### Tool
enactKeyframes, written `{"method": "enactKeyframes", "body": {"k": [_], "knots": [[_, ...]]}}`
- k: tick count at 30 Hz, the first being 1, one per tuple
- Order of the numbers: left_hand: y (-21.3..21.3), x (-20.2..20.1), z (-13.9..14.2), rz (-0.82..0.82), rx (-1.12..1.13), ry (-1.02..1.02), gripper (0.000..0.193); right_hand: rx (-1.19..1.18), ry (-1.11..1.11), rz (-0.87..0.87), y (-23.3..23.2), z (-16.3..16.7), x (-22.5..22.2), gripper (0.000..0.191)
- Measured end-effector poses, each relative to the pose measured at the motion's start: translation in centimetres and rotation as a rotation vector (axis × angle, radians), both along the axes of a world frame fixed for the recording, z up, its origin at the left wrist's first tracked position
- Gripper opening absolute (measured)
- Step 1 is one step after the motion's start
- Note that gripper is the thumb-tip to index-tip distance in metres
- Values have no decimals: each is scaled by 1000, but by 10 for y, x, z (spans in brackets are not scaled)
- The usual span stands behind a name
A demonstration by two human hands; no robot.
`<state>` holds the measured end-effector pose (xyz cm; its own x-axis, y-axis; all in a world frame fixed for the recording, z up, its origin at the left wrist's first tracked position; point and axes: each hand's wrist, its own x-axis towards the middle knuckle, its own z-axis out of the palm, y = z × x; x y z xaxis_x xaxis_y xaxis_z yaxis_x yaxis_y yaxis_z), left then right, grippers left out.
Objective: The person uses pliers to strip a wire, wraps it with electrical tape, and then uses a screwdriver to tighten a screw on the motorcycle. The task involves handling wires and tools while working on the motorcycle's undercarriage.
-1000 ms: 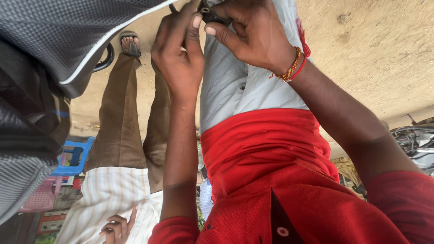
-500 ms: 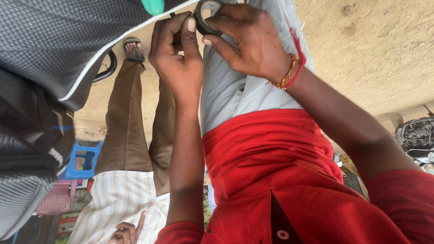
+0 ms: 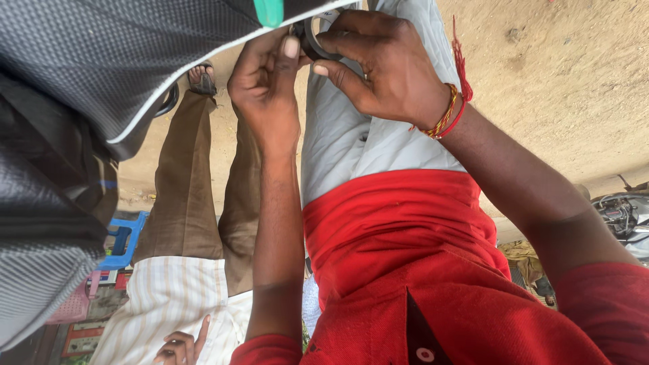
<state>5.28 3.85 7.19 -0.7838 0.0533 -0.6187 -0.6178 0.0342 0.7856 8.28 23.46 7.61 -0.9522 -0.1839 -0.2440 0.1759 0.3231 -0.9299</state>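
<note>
Both hands shifted right | left hand (image 3: pixel 267 84), right hand (image 3: pixel 385 64) pinching dark ring (image 3: pixel 312 42) (partly hidden)

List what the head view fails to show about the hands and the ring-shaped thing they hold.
- Dark ring: its top is cut off by the frame's upper edge and the grey bag; fingers cover the rest, so its kind cannot be told.
- Left hand: fingertips hidden behind the ring and bag.
- Right hand: palm side hidden, only its back shows.
- Bystander in brown trousers: upper body cut off by the bottom edge.
</note>
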Motion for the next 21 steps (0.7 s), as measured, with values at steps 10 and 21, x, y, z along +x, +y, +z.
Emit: {"method": "enactKeyframes", "body": {"k": [10, 21], "knots": [[-4, -4, -8, -105, -80, -77, 10, 106, 33, 204, 9, 11, -18, 19], [-20, -1, -6, -147, 134, -135, 47, -40, -218, 385, 8, -38, -43, 13]]}}
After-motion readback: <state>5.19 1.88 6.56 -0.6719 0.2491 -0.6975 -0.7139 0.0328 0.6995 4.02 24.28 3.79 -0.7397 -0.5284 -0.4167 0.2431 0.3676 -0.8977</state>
